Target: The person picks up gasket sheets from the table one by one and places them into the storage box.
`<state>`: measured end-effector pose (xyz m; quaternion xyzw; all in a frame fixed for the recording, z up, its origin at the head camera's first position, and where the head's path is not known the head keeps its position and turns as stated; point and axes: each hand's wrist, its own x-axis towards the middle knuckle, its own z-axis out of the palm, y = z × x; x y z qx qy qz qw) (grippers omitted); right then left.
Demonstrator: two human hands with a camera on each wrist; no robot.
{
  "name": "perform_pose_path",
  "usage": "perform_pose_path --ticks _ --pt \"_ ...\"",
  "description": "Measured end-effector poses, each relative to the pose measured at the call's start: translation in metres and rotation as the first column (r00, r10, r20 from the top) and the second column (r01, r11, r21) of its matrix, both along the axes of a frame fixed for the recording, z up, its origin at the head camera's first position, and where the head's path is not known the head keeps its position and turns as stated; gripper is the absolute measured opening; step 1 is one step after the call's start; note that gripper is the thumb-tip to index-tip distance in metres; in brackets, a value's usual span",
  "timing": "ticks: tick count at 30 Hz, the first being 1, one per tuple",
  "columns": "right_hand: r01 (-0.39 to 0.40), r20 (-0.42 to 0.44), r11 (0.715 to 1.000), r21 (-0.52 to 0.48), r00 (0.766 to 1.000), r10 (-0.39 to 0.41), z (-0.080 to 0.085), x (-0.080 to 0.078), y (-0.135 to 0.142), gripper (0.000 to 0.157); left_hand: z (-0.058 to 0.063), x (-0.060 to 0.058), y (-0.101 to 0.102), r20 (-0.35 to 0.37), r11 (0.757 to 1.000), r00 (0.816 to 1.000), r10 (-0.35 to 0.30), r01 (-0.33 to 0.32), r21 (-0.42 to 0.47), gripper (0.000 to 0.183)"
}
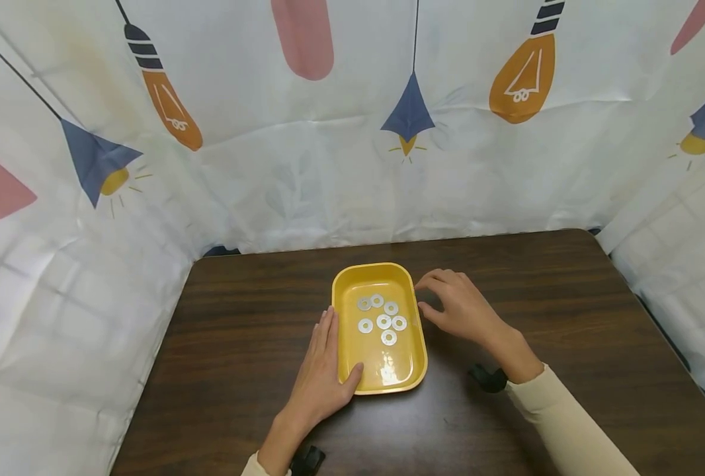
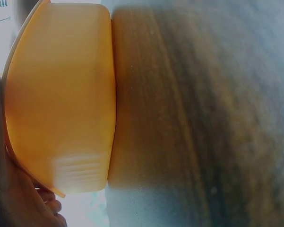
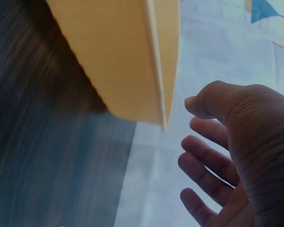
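Observation:
In the head view a yellow tray (image 1: 386, 383) sits on the dark table, with several flat silver washers (image 1: 389, 338) spread over its far and middle part. My left hand (image 1: 321, 373) lies along the tray's left side, fingers straight against the wall and thumb over the rim near the front left corner. Beside the right rim is my right hand (image 1: 462, 309), its fingers loosely bent and holding nothing. The right wrist view shows a gap between that hand (image 3: 227, 156) and the tray wall (image 3: 108, 52). In the left wrist view the tray's outer wall (image 2: 61, 94) stands on the wood.
The brown wood-grain table (image 1: 239, 330) extends around the tray. A white curtain (image 1: 329, 185) printed with lamps and bulbs hangs along the back and sides. Black wrist-worn devices (image 1: 488, 379) show at both wrists.

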<state>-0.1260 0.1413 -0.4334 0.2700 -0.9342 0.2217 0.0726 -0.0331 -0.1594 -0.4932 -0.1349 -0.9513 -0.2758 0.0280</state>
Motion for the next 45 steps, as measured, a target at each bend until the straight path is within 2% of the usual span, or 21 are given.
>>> perform_pose_path --ticks 3,15,21,31,45 --pt "0.034 0.017 0.999 0.002 0.999 -0.034 -0.003 0.0 0.009 0.03 -0.001 0.0 0.0 0.017 1.0 1.0 0.001 -0.001 -0.003 0.103" --pt "0.14 0.054 0.989 0.039 0.988 -0.142 -0.027 -0.001 0.047 0.034 -0.001 0.0 0.001 -0.047 1.0 0.999 -0.01 0.01 -0.001 0.103" --pt "0.159 0.084 0.985 0.067 0.983 -0.164 -0.036 -0.003 0.06 0.037 -0.001 0.0 0.001 -0.066 1.0 0.998 -0.008 0.008 -0.004 0.103" --pt "0.189 0.171 0.978 0.085 0.964 -0.201 -0.042 0.0 0.073 0.034 0.001 0.001 0.001 -0.01 1.0 1.0 -0.008 0.008 0.009 0.102" --pt "0.177 0.165 0.976 0.127 0.967 -0.196 -0.045 -0.002 0.077 0.027 0.001 0.001 0.0 -0.032 1.0 0.999 -0.007 0.007 0.002 0.102"
